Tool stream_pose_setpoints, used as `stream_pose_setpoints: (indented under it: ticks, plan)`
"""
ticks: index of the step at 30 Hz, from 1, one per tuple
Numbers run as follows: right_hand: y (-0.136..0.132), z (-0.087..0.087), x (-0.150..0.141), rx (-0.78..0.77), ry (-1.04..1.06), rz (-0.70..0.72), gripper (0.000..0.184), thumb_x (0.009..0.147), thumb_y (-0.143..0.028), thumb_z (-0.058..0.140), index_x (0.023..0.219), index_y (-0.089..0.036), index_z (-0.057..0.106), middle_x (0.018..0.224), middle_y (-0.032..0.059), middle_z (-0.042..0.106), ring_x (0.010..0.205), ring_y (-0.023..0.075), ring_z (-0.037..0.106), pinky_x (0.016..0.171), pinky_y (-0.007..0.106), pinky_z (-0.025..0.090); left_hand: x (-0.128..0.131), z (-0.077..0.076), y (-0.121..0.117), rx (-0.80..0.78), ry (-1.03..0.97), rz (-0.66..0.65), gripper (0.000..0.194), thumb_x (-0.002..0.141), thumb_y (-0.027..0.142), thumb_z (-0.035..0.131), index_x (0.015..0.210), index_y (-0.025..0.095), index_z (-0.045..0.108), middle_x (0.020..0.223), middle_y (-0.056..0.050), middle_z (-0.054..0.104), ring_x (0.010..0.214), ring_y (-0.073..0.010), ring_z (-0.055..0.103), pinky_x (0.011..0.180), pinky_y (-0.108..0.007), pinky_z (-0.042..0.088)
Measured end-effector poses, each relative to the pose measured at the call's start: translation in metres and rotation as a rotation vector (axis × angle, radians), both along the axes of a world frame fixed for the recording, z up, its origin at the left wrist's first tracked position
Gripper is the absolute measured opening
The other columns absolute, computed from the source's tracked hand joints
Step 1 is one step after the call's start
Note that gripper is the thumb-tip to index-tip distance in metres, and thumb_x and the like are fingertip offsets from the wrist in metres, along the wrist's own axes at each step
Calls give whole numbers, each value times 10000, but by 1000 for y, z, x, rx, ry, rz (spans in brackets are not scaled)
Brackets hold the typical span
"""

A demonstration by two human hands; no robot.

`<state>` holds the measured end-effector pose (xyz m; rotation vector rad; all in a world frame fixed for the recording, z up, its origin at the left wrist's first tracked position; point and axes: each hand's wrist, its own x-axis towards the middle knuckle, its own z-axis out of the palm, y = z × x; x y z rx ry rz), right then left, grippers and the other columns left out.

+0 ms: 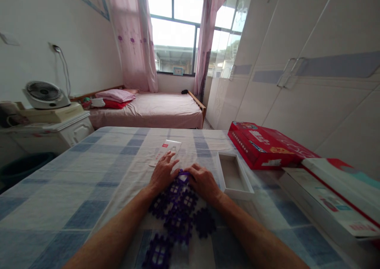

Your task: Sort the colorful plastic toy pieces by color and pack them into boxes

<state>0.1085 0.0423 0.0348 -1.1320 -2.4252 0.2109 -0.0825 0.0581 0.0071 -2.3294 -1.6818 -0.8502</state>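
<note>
Several purple interlocking plastic grid pieces (178, 209) lie joined on a blue-and-white checked cloth (89, 182) in front of me. My left hand (162, 173) rests on the far left edge of the pieces with its fingers stretched forward. My right hand (203, 182) has its fingers curled on the far end of the purple pieces, pressing one at the top. Both hands touch each other's side over the same piece. A separate purple piece (158, 253) lies nearer to me.
A white open tray box (234, 174) sits right of my hands. Red boxes (264, 144) and a long white box (326, 197) line the right edge. A small leaflet (166, 150) lies beyond my hands. A bed, a fan and a wardrobe stand further off.
</note>
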Motion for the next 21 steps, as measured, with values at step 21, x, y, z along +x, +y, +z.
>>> stream_pose_setpoints:
  ticks: [21]
  plan:
    - [-3,35,86,235,89,-399,286,846,-265,465,1074,-167,609,1128,104,586,1108,239,494,982,377,367,1,9,-4,-137,-199,-194,369,652,16,392,634,236,688,1144,14,623,1152,-172,505,1004,-355,417]
